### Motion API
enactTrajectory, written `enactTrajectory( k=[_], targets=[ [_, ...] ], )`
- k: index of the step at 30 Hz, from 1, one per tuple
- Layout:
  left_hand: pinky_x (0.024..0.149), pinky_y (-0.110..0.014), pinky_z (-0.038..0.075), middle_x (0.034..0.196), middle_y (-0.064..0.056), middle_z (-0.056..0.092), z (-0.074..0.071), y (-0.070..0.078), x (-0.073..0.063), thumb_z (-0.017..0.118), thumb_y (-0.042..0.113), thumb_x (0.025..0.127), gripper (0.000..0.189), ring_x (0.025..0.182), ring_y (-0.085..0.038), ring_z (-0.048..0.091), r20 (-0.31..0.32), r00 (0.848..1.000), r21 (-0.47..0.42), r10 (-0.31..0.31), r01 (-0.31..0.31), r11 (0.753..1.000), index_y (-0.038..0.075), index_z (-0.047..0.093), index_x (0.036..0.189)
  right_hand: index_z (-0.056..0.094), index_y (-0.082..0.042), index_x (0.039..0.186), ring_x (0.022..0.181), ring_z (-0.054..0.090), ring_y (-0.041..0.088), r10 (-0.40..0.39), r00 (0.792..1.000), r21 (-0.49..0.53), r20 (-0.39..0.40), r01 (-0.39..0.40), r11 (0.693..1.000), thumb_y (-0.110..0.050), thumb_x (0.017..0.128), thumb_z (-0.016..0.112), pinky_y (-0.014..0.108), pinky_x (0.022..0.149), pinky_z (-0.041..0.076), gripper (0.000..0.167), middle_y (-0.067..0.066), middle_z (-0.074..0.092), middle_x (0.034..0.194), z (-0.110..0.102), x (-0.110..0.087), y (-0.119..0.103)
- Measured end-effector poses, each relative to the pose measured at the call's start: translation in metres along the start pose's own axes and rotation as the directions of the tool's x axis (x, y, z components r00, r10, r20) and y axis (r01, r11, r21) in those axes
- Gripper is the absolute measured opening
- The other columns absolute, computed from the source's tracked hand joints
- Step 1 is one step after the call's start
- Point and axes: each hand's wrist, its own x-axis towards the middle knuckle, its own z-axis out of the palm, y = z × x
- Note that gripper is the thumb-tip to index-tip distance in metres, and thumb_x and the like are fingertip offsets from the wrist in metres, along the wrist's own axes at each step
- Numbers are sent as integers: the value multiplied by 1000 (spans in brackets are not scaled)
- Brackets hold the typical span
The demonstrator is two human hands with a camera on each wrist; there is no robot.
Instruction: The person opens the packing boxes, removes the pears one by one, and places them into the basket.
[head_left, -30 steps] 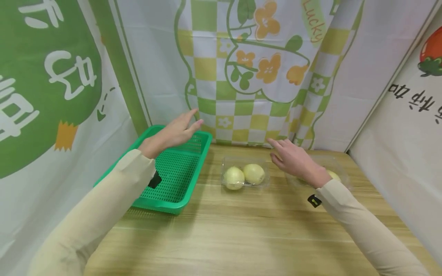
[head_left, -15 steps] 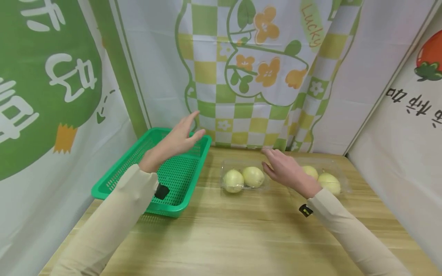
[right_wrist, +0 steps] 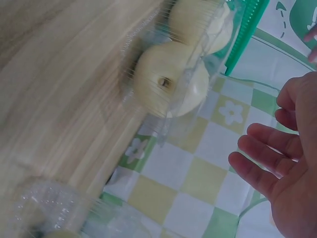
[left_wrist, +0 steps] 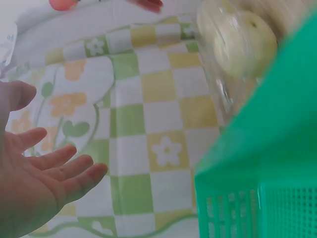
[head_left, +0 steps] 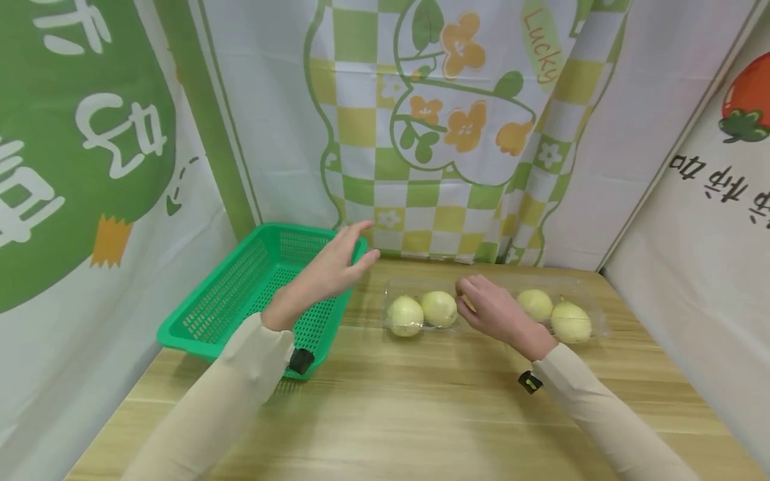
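Observation:
My left hand (head_left: 327, 270) hovers over the right rim of a green plastic basket (head_left: 204, 300), palm empty and fingers extended. In the left wrist view, its fingers (left_wrist: 81, 181) are spread against the cloth behind. My right hand (head_left: 496, 307) hangs between two clear plastic boxes, nearest the left one, with fingers loosely bent and nothing in them. That left box (head_left: 390, 290) holds two round pale-yellow pears (head_left: 405, 316), seen close in the right wrist view. Two more pears (head_left: 570, 322) lie in the right box (head_left: 595, 310), partly behind my right wrist.
A wooden table (head_left: 409, 407) carries the basket and the boxes. Behind it hangs a checkered green-and-yellow cloth (head_left: 421, 220). Printed white sheets stand on the left and right sides.
My left hand has moved right and nearer to me, off the basket's middle to its right rim. My right hand has come lower and slightly left, its fingers bending more, uncovering the right box's pears.

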Motion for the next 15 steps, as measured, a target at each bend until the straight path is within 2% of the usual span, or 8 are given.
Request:
enactTrajectory(
  k=[6,11,15],
  targets=[
    [104,-55,45,153,-15,35,11,16,-8,47,35,103,60,135,-32,42,-46,998,-59,36,-39,997,15,24,155,58,-12,95,77,56,15,-50,999,0,-22,50,999,-11,93,58,24,55,45,3,0,61,86,8,-1,-3],
    [108,-54,42,154,-12,36,19,31,-20,49,33,103,59,140,-32,38,-96,994,-99,42,-52,994,13,28,154,64,-7,103,76,57,16,-90,996,-13,-10,90,996,-11,91,62,28,55,48,13,3,67,91,17,-4,-8],
    [111,-54,40,153,-13,37,27,35,-23,49,30,103,56,140,-32,38,-144,989,-124,35,-53,991,11,30,152,65,-7,105,81,60,18,-112,994,-30,-12,112,993,-12,90,62,30,60,53,17,4,69,95,22,-5,-8]
  ],
)
